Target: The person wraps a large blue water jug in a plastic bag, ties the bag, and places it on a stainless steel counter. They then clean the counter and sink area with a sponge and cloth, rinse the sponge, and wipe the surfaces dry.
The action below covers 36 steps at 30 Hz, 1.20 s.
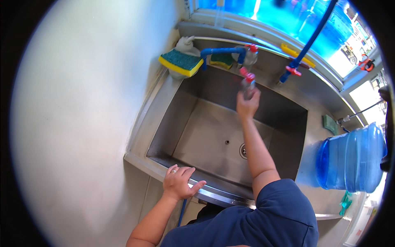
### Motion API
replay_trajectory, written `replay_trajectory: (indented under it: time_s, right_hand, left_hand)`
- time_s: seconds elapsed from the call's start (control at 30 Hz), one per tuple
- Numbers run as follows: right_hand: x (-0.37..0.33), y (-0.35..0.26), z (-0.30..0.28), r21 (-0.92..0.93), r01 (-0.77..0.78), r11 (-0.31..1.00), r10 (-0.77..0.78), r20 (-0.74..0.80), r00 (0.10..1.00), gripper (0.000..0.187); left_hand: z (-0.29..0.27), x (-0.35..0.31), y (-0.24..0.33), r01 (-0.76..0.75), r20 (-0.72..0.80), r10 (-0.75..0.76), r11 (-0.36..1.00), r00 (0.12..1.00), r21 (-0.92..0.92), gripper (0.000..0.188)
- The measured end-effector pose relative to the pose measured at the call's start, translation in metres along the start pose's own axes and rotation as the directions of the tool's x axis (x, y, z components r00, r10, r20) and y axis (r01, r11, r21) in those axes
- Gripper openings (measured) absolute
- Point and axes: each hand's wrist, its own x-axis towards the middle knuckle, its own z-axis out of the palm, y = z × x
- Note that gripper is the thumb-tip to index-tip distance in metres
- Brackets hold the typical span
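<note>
My right hand (pixel 248 106) reaches over the stainless steel sink (pixel 205 123) and is closed around a small clear bottle with a red cap (pixel 247 85). The bottle is blurred by motion. Just behind it, on the back ledge, stands another clear bottle with a red cap (pixel 251 57). My left hand (pixel 179 183) lies at the front edge of the sink, fingers spread and holding nothing, with a ring on one finger.
A blue pipe faucet (pixel 222 51) crosses the back ledge beside a green-and-yellow sponge (pixel 181 66). Behind the sink rises a blue pipe (pixel 308 41) with a red valve handle (pixel 293 71). At right lies a large blue water jug (pixel 349 158), near a green sponge (pixel 330 124).
</note>
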Motion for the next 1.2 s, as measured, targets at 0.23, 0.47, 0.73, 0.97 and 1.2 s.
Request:
replay_trajectory:
  time_s: [0.23, 0.47, 0.73, 0.97, 1.2]
  right_hand:
    - [0.112, -0.029, 0.018, -0.047, -0.104, 0.993, 0.097, -0.136, 0.986, 0.069]
    - [0.109, -0.031, 0.031, -0.113, -0.395, 0.912, 0.397, 0.004, 0.918, 0.094]
    - [0.112, -0.046, 0.014, -0.161, -0.434, 0.886, 0.449, 0.075, 0.89, 0.097]
    - [-0.006, -0.029, -0.08, 0.198, -0.251, 0.948, 0.175, 0.335, 0.926, 0.012]
    - [-0.107, -0.029, -0.303, -0.08, 0.148, 0.986, -0.005, 0.866, 0.501, 0.041]
  left_hand:
    - [0.0, -0.001, 0.004, 0.022, 0.082, -0.024, 0.999, 0.996, 0.025, 0.052]
    - [0.001, -0.001, 0.006, -0.007, 0.062, 0.003, 0.998, 0.998, 0.055, 0.054]
    - [0.002, -0.002, 0.007, -0.017, 0.036, 0.016, 0.998, 0.999, 0.052, 0.05]
    - [0.004, -0.005, 0.008, 0.002, 0.065, -0.006, 0.997, 0.998, 0.072, 0.044]
    - [0.013, -0.005, 0.005, -0.049, 0.054, 0.047, 0.998, 0.997, 0.042, 0.037]
